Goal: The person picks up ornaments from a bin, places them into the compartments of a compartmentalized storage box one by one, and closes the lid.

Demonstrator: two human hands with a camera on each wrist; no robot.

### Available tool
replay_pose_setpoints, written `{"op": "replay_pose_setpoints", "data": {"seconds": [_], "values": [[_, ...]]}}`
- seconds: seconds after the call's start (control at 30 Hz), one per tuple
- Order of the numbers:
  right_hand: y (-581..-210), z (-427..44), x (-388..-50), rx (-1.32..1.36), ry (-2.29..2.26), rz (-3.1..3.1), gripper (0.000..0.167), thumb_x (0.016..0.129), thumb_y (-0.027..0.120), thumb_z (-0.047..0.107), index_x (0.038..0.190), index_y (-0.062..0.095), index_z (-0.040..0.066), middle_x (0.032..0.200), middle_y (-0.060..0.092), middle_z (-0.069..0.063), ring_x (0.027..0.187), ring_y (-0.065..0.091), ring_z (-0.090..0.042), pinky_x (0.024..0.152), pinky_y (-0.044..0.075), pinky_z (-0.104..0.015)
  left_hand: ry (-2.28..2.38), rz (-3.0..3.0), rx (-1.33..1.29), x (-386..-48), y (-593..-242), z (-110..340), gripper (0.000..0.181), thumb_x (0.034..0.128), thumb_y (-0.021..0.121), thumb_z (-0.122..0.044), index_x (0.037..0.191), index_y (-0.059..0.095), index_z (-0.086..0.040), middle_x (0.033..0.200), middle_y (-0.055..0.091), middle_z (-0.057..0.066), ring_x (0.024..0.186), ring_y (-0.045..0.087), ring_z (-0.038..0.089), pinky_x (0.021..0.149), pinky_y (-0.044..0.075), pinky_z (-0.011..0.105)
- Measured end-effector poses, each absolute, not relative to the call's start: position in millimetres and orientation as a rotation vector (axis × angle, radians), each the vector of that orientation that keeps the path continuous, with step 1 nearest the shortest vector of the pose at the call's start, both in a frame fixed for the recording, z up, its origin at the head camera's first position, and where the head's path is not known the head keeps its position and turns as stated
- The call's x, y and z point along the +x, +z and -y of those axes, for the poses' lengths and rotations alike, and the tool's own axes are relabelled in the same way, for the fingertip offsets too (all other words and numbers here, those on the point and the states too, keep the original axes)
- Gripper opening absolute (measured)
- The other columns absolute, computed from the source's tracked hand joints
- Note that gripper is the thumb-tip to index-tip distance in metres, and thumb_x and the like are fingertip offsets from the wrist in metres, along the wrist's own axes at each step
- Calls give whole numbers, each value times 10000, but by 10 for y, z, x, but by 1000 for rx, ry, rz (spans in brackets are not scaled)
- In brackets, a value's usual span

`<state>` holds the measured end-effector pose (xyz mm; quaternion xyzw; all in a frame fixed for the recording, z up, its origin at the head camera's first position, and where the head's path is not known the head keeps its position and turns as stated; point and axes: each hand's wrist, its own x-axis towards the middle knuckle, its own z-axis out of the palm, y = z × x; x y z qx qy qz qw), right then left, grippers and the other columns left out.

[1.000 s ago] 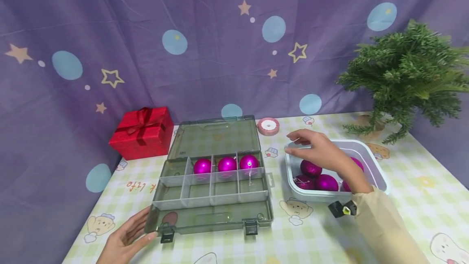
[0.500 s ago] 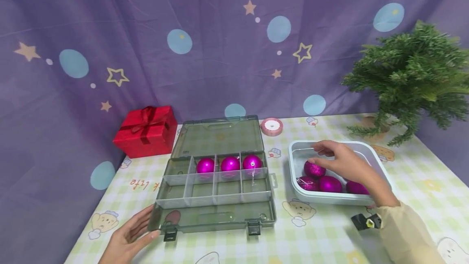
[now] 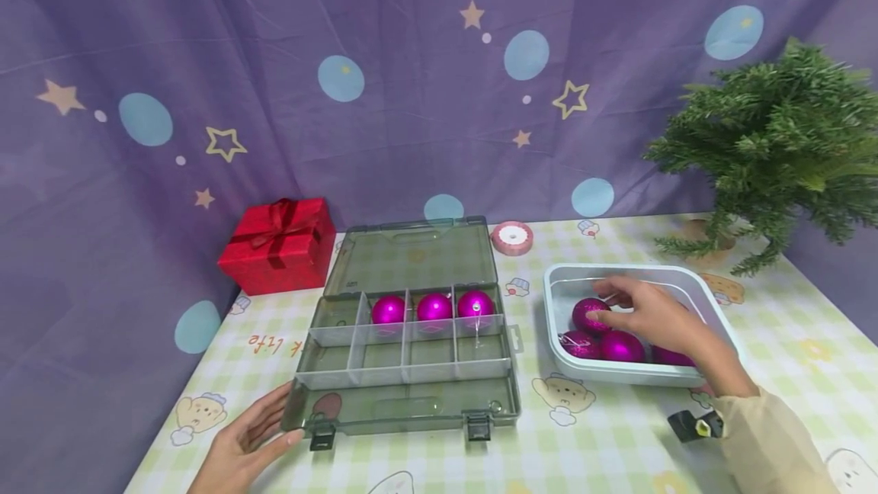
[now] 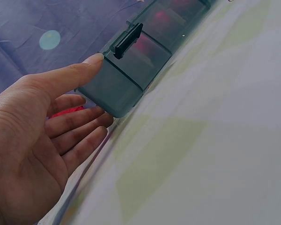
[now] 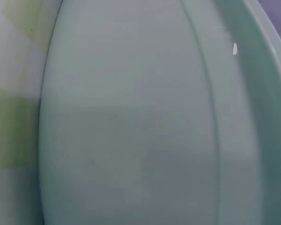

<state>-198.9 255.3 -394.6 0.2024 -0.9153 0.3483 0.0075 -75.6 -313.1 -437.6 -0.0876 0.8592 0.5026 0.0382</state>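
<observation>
Picking seems the step: left hand (image 3: 240, 442), fingers spread, touches the divided case (image 3: 405, 408); right of it, right hand (image 3: 655, 315), pinch unclear, should next secure a glittery ball (image 3: 584, 312).

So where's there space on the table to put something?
In front of the pale tub, between the open case and the right sleeve; also right of the tub, before the tree. It's crowded in the tub's front, where purple balls sit by the right hand.

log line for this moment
left hand: at organizer corner | right hand: at glittery ball in tub | organizer: three magenta balls, far row
</observation>
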Motion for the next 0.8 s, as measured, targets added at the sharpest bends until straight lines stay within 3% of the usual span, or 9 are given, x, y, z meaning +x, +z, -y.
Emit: {"op": "replay_pose_setpoints", "data": {"seconds": [0.53,0.67,0.8], "values": [[-4028,-2539,-1998,655,1134,2913,482,919,816,270,1270,660,-22,1136,713,-109,982,699,-259,828,591,-384,1514,-2646,-286,-750,-4396,3138,752,924,819,-304,1539,478,-38,1503,519,215,1108,536,-116,945,511,158],[-4034,-2534,-1990,658,1120,2919,463,923,812,285,1262,665,6,1144,705,-114,979,693,-249,835,585,-391,1500,-2645,-293,-749,-4385,3137,768,919,818,-338,1542,476,-46,1505,519,206,1210,588,49,951,506,157],[-4031,-2538,-1987,654,1076,2917,439,925,811,298,1249,681,32,1137,707,-98,972,690,-238,843,582,-411,1504,-2618,-312,-760,-4376,3133,799,914,811,-397,1553,461,-67,1515,511,193,1329,551,278,966,499,162]]}}
